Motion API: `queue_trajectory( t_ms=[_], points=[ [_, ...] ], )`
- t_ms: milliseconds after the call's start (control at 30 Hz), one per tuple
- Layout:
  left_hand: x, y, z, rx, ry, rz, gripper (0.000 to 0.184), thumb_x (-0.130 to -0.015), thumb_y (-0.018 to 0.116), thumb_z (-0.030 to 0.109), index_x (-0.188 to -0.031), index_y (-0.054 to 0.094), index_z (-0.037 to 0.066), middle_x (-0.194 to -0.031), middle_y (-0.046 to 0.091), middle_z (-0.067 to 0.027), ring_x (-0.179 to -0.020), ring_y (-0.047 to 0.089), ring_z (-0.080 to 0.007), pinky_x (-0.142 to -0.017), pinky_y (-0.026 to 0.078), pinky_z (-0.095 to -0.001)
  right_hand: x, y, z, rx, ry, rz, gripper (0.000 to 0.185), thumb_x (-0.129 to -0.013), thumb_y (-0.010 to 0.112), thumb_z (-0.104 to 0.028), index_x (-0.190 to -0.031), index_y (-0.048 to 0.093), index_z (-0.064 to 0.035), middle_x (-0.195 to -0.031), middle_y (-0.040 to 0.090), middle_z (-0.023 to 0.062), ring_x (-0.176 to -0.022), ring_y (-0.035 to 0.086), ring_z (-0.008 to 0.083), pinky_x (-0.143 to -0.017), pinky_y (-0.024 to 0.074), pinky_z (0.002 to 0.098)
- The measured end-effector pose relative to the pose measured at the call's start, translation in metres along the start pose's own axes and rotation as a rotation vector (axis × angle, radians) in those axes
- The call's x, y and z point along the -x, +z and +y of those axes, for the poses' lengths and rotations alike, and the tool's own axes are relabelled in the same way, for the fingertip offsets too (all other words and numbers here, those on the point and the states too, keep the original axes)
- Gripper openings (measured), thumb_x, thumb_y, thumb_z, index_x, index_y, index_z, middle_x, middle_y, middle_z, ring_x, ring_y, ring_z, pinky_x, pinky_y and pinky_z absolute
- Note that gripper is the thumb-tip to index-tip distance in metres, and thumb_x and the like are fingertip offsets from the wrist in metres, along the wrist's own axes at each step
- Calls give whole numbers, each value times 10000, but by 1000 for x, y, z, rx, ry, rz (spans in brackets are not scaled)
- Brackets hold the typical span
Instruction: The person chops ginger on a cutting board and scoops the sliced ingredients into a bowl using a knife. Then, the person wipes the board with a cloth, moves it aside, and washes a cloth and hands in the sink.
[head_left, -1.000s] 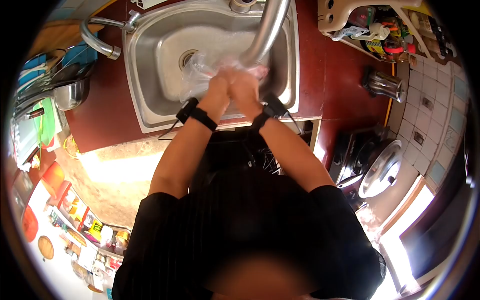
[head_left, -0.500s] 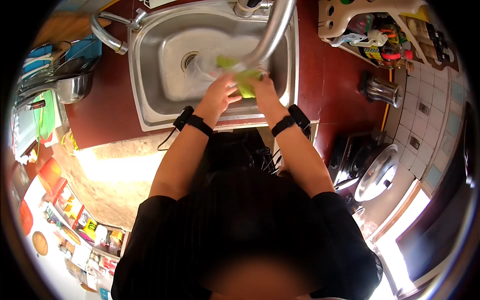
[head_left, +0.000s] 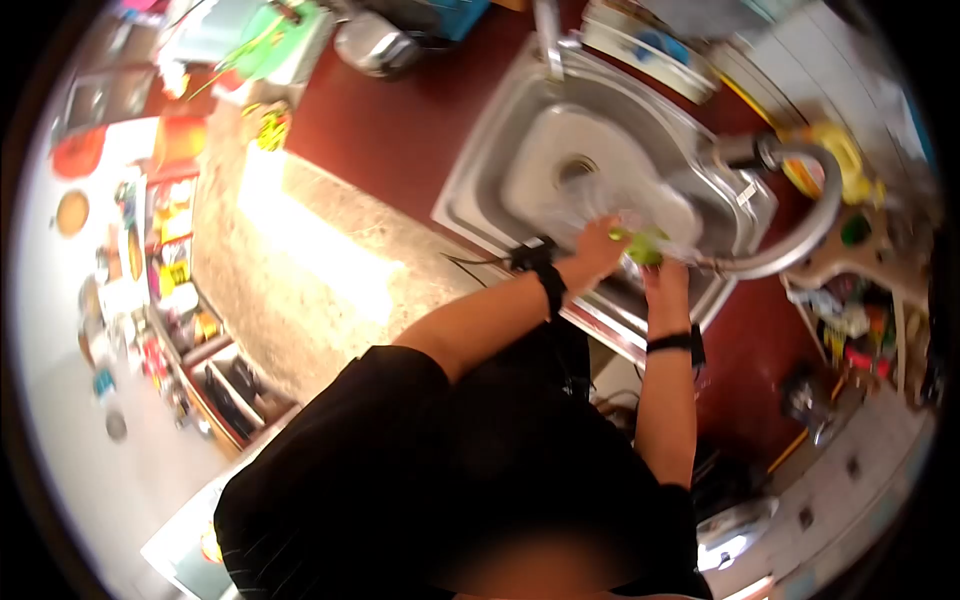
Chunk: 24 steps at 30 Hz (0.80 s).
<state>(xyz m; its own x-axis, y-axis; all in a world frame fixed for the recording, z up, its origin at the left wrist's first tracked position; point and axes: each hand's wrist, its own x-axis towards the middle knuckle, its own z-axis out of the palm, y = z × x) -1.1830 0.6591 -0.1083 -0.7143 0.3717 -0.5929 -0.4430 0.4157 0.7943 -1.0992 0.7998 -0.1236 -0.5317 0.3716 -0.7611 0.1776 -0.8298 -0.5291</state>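
Note:
My left hand [head_left: 598, 250] is over the near side of the steel sink [head_left: 480, 190], its fingers closed at a clear plastic bag [head_left: 570, 212] that spreads toward the drain. Beside it, my right hand [head_left: 665, 283] grips a bright green vegetable [head_left: 645, 246], whose kind is blurred. The vegetable lies between my two hands, under the end of the curved faucet [head_left: 800, 258]. Both wrists wear black bands with small devices.
A second, thinner tap [head_left: 548, 45] stands at the sink's far corner. A metal pan [head_left: 375, 48] sits on the red counter [head_left: 400, 120] at upper left. A beige rack [head_left: 850, 262] with bottles and packets is on the right, near a metal pot lid [head_left: 740, 525].
The view has turned, so the sink now appears tilted and farther right. My hands remain together at the sink with the green vegetable and the bag.

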Motion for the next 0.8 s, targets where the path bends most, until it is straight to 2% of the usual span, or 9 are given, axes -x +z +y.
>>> queue_trajectory(
  t_ms=[67,133,200,300,467,567,600,733,800],
  points=[
    [30,-10,55,190,-340,33,534,-944,625,377,-1252,561,-54,-1122,668,-173,-934,666,-232,-781,539,-338,31,24,-1,-54,-9,115,281,-926,616,-64,-1206,604,-69,-1159,642,73,-1053,632,216,-844,547,387],
    [-18,18,-14,791,-373,-198,402,-983,541,362,-1154,592,2,-1060,669,-163,-918,669,-254,-781,544,-380,53,26,12,-4,-52,-62,249,-923,637,-104,-1165,610,-52,-1136,643,75,-1051,627,219,-854,538,386],
    [-21,23,-10,1002,-435,-220,291,-1012,476,308,-1106,600,62,-1050,665,-151,-906,672,-271,-792,544,-437,85,60,16,68,-111,-26,244,-939,636,-167,-1150,617,-45,-1115,637,80,-1047,626,220,-871,532,385],
    [26,19,42,579,-412,87,228,-1002,445,219,-1091,604,81,-1046,662,-169,-944,653,-311,-857,518,-448,73,67,6,95,68,-71,327,-985,585,-252,-1243,565,-51,-1194,602,94,-1098,602,219,-936,504,383],
    [13,60,11,464,-82,67,309,-1007,390,246,-1099,601,40,-1062,642,-186,-1001,602,-289,-866,490,-434,65,58,-3,224,106,-175,573,-1007,415,-424,-1397,483,-10,-1395,531,172,-1267,510,357,-1087,431,497],
    [-2,44,14,357,-59,45,358,-1019,384,284,-1140,594,21,-1081,639,-184,-1036,588,-288,-880,477,-422,103,89,17,-48,-89,-136,432,-1008,554,-392,-1270,533,-49,-1210,588,93,-1100,588,220,-971,477,387],
    [-5,40,17,372,-73,51,358,-1020,381,283,-1145,590,21,-1082,638,-184,-1036,588,-287,-881,478,-421,107,97,20,-46,-113,-35,470,-1013,544,-429,-1273,565,-38,-1190,619,98,-1092,603,237,-960,491,404],
    [23,55,30,380,-177,117,358,-1027,370,279,-1167,574,19,-1084,638,-183,-1036,589,-283,-886,479,-416,38,33,-17,34,268,-340,497,-1048,488,-350,-1421,495,-21,-1304,604,133,-1179,594,256,-1003,487,401],
    [11,51,21,407,-172,109,359,-1030,365,276,-1177,566,19,-1085,637,-183,-1036,589,-281,-889,480,-413,0,19,29,-17,234,-529,504,-1039,507,-337,-1428,485,-18,-1331,591,130,-1201,581,259,-1027,473,401]
  ],
)
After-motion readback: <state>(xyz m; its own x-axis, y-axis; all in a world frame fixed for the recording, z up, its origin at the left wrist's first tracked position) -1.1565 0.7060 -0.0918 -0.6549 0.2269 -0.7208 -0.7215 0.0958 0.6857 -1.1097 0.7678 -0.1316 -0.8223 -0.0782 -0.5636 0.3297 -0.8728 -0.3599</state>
